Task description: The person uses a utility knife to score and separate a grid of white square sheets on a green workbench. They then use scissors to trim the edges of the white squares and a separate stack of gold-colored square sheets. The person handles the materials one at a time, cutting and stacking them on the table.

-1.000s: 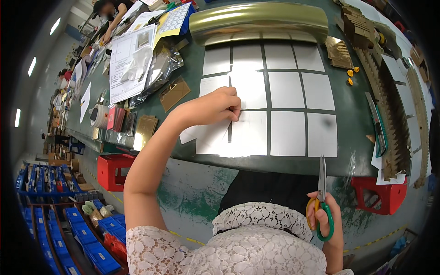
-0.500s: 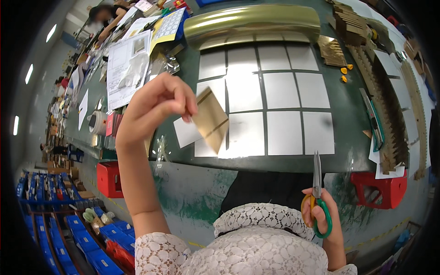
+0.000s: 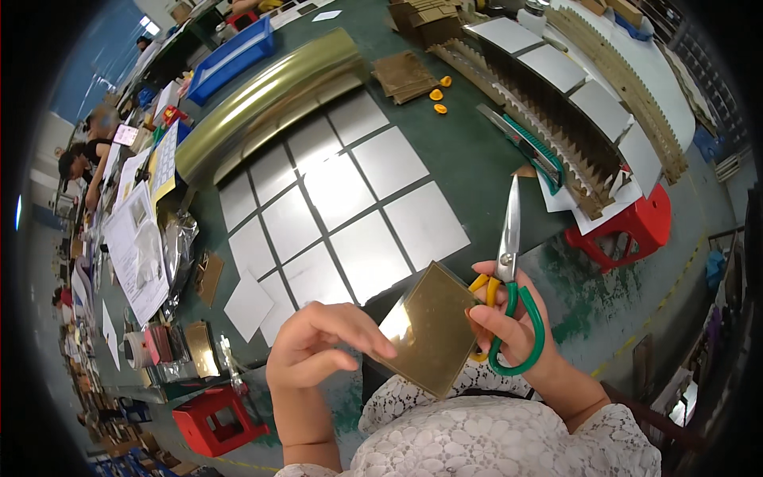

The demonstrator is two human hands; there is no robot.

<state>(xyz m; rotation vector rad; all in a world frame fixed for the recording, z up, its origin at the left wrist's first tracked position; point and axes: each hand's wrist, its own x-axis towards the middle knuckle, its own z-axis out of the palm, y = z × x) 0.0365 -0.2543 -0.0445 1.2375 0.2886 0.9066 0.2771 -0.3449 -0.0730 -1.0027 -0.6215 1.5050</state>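
Note:
A square gold-coloured sheet [image 3: 429,334] is tilted in front of my body, its surface mirror-like. My left hand [image 3: 322,346] is at the sheet's left corner, thumb and forefinger apart, with a fingertip touching or just over its edge. My right hand [image 3: 520,326] is closed round scissors [image 3: 509,262] with one green and one yellow handle loop, blades pointing away from me. The right thumb also presses the sheet's right corner, so both are in that hand. Beyond the sheet, white square cards [image 3: 362,246] lie in rows on the green table [image 3: 429,143].
A gold film roll [image 3: 270,103] lies behind the cards. To its right are stacked brown pieces [image 3: 404,77], yellow caps [image 3: 436,95], a green cutter knife [image 3: 528,147] and toothed strips [image 3: 540,127]. Papers [image 3: 135,246] lie left; red stools [image 3: 218,421] stand below. Another person [image 3: 83,163] sits farther off.
The gold sheet has come from above the cards down before my body, meeting my right hand. My left hand has lowered, the scissors have risen slightly, and the view has turned.

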